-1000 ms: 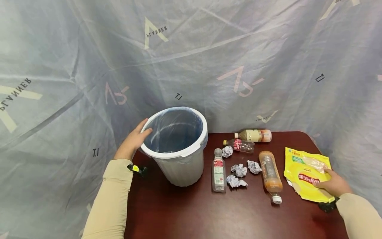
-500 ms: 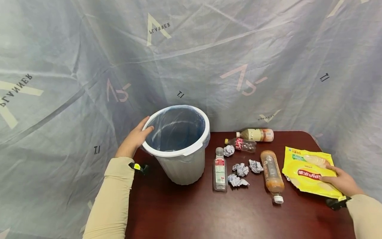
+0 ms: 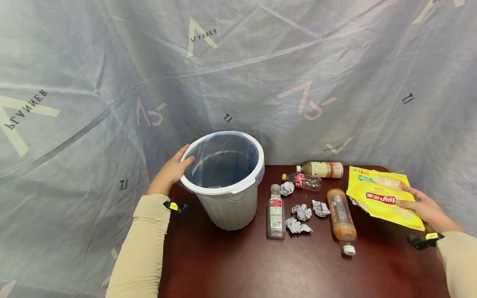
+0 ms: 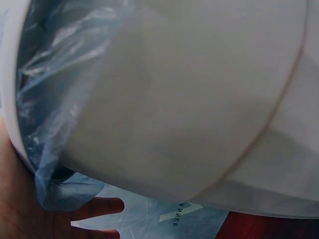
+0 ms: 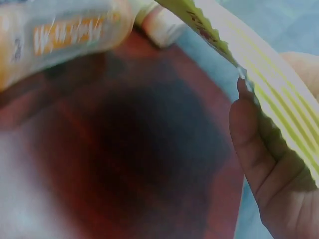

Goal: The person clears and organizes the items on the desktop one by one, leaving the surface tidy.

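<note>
On the left, a white trash can lined with a clear bluish bag stands on the dark red table. My left hand grips its rim, thumb over the inside; in the left wrist view some fingers stretch out under the bag's edge. My right hand pinches a yellow Lay's chip bag at its right side, thumb on the printed face and fingers behind. The chip bag hangs above the table's right part, close to an orange-tinted bottle lying down.
Crumpled paper balls, several in all, lie mid-table. Around them are a clear bottle with a red and white label, a small red-labelled bottle and a bottle with a cream label. A grey curtain hangs behind the table.
My right hand has lifted the chip bag off the table, up and slightly toward the back. My left hand keeps its hold on the trash can's rim. The head view has shifted slightly.
</note>
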`<state>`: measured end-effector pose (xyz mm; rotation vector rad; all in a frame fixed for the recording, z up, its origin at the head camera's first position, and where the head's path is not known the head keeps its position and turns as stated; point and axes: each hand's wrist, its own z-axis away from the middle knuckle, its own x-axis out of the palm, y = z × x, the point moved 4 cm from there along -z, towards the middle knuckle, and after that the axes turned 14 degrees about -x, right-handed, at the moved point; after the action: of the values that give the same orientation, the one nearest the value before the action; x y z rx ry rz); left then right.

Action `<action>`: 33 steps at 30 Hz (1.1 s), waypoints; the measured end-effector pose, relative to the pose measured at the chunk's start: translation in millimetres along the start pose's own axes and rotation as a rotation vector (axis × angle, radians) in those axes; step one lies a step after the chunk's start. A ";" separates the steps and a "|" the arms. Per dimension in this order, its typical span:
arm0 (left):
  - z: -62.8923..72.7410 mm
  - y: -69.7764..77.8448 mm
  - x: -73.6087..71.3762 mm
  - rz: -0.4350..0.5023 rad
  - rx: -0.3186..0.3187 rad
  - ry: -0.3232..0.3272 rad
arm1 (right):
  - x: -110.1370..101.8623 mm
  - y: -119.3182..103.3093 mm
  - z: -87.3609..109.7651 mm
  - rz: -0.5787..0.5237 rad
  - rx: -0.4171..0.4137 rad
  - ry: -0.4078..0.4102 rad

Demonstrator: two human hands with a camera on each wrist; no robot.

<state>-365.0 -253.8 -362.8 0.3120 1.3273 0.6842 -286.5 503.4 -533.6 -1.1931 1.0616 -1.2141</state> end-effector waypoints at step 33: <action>2.0 3.3 6.3 0.005 0.019 0.004 | 124.3 -149.2 -65.4 -0.035 -0.325 0.001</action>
<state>-363.5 -247.0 -365.3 0.3301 1.3378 0.6771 -356.4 377.7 -387.8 -1.4626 1.2774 -1.0951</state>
